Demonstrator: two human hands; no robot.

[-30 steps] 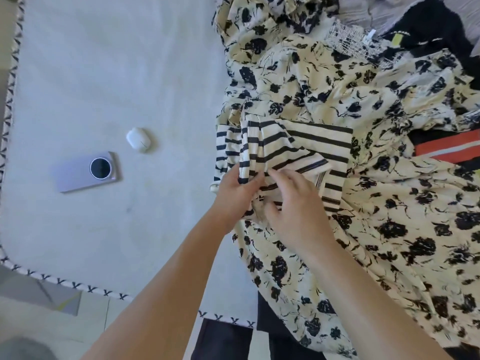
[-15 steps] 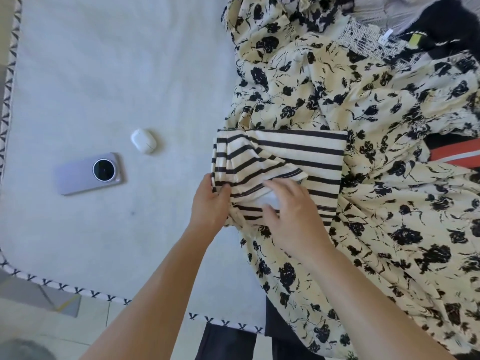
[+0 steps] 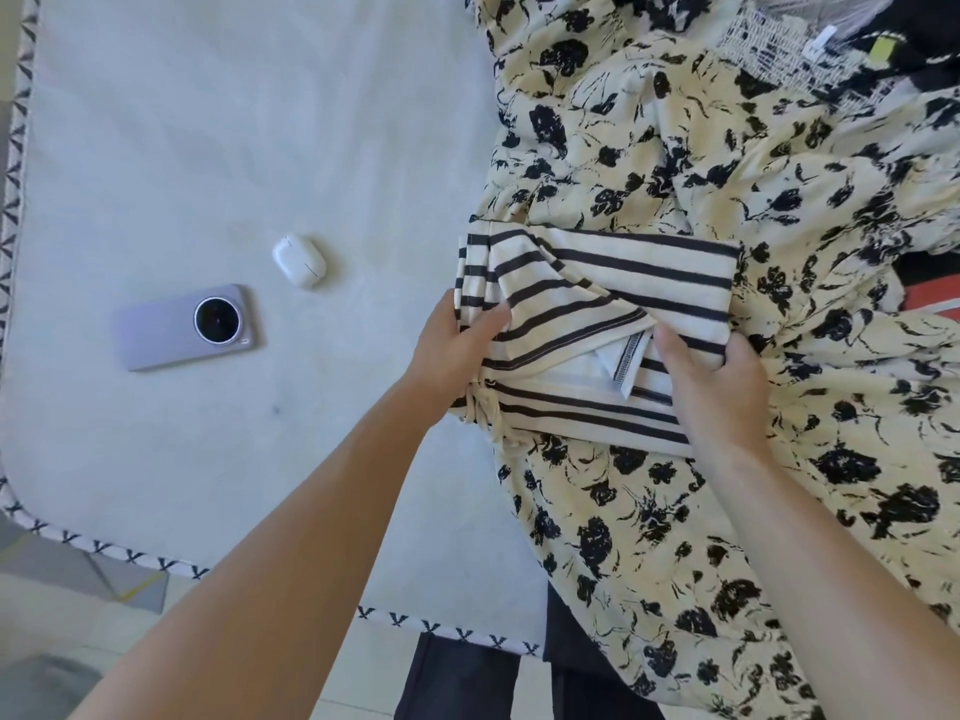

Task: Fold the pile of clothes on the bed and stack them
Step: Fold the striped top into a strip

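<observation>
A cream top with black stripes (image 3: 623,283), partly folded, lies on a large cream dress with black flowers (image 3: 779,485) on the bed. My left hand (image 3: 452,350) grips the striped top's left edge, thumb on top of the fabric. My right hand (image 3: 711,387) holds its right side, fingers curled round the folded edge, thumb near a white inner flap with a label. More clothes lie under and behind the dress: a black garment (image 3: 924,49) at top right and a red-orange striped piece (image 3: 935,304) at the right edge.
The white bed cover (image 3: 208,148) with black-and-white trim (image 3: 104,548) fills the left side. On it lie a lilac phone (image 3: 182,330), camera up, and a white earbud case (image 3: 300,260). Floor tiles show bottom left; dark trousers (image 3: 467,678) appear at the bottom.
My hands have moved apart along the striped top: the left one to its left edge, the right one to its right side. The top has flattened and spread wider.
</observation>
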